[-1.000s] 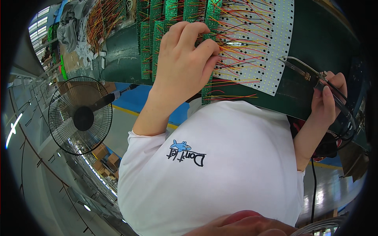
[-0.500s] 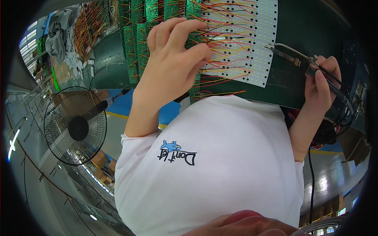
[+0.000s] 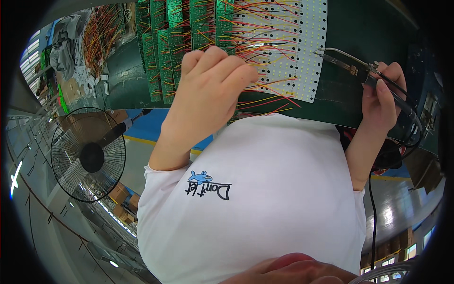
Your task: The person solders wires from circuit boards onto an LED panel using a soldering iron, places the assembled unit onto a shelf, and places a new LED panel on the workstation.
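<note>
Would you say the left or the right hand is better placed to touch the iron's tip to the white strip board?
Right, probably. The right hand grips the soldering iron, its tip at the white strip board. The left hand rests on the wires.

Left hand (image 3: 213, 85) curled, right hand (image 3: 380, 97) gripping

The white strips (image 3: 302, 42) are looking matt, dotted with small glossy spots. The wires (image 3: 265, 52) are showing smooth red and yellow plastic sheathing. The iron (image 3: 359, 68) is showing bare metal at its tip. The green boards (image 3: 163, 52) are looking slightly glossy. The shirt (image 3: 265, 199) is looking like soft matt white cloth.
</note>
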A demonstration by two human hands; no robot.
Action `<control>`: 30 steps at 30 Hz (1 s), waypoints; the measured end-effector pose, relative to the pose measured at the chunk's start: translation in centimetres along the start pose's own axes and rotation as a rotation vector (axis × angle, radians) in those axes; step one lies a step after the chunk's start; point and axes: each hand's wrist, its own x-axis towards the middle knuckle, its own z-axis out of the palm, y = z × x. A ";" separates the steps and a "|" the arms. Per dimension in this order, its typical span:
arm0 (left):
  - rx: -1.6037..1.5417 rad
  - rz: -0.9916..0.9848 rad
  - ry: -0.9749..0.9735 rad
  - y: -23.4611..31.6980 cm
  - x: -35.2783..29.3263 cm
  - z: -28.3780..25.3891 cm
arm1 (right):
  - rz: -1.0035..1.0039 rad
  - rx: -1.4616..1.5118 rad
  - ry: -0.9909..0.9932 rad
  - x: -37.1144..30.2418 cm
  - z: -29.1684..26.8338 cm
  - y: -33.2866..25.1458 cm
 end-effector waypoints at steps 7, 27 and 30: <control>-0.087 0.013 0.099 1.2 1.2 1.4 | 0.010 0.032 0.057 -0.1 0.2 0.0; -0.369 -0.256 0.043 1.3 3.0 3.6 | -0.050 -0.210 -0.007 -0.6 1.7 -0.3; -0.331 -0.286 0.002 1.4 3.1 3.6 | -0.032 -0.314 0.033 -0.8 2.6 -0.5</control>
